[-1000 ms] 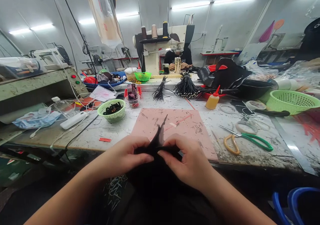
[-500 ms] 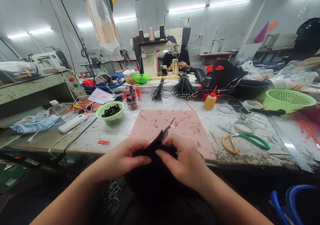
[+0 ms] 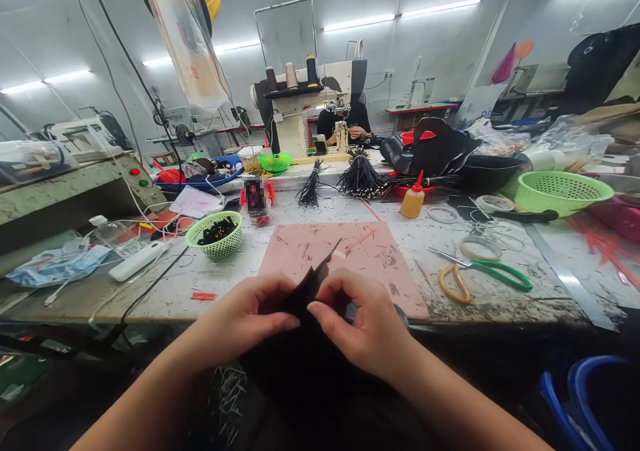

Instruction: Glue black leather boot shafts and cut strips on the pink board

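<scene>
1. Sitting left of the pink mat (image 3: 287, 247): a pale green basket (image 3: 219, 245) holding many small black pieces; whether these are finished or waiting, cannot tell.
2. Left hand (image 3: 254, 311), at the mat's near left: grip closed, thumb and fingers pinching the black piece.
3. Black piece (image 3: 306, 292), between the hands at the mat's near edge: upper part raised, edges slightly parted at top. Lower extent lost against dark clothing. Handwork looks midway: piece taken up, not yet set down. Joined, folded or loose at the pinch, cannot tell, so amount left unclear.
4. Right hand (image 3: 363, 316), at the mat's near right: grip pinched on the same piece, thumb tip near its middle.
5. Scissors (image 3: 471, 263), right of the mat on the tabletop (image 3: 530, 311): blades parted, neither hand touching; no cutting under way.
</scene>
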`<state>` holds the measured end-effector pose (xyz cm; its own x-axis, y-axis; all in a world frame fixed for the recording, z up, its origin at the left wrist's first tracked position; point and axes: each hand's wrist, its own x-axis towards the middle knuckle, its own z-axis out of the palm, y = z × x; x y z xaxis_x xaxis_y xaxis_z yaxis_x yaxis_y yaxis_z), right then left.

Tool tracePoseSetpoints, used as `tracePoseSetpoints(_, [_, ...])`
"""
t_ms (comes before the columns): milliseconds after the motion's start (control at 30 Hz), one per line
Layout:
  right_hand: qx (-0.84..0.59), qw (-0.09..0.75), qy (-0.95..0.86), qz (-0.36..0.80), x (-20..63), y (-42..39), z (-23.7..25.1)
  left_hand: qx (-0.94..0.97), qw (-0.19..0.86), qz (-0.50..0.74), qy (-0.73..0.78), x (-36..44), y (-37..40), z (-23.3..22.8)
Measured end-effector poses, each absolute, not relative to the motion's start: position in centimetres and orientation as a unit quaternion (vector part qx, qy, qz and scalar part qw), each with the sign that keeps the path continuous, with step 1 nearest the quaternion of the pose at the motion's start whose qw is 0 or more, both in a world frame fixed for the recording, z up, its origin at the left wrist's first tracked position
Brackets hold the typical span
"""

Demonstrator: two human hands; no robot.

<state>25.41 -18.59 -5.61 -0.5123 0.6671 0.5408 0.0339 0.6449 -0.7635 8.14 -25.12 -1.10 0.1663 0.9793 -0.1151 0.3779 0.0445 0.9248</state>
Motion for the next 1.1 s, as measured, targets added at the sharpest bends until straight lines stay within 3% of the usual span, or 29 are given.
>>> tracePoseSetpoints(600, [-0.217, 0.481, -0.786, 0.321, 24.9, -18.3, -5.9, 0.587, 0.513, 0.390, 0.490, 7.6, -25.1, -2.0])
tracePoseSetpoints(733, [-0.223, 0.460, -0.793, 0.330, 25.0, -18.2, -5.8, 0.602, 0.489, 0.372, 0.511, 7.7, -25.2, -1.8])
tracePoseSetpoints(933, [-0.229, 0.445, -0.794, 0.346, 25.0, -18.2, -5.5, 0.626, 0.359, 0.322, 0.613, 8.5, -25.0, -1.0])
tracePoseSetpoints(1100, [-0.223, 0.432, -0.789, 0.377, 25.0, -18.1, -5.4, 0.619, 0.371, 0.310, 0.619, 8.8, -25.0, -0.8])
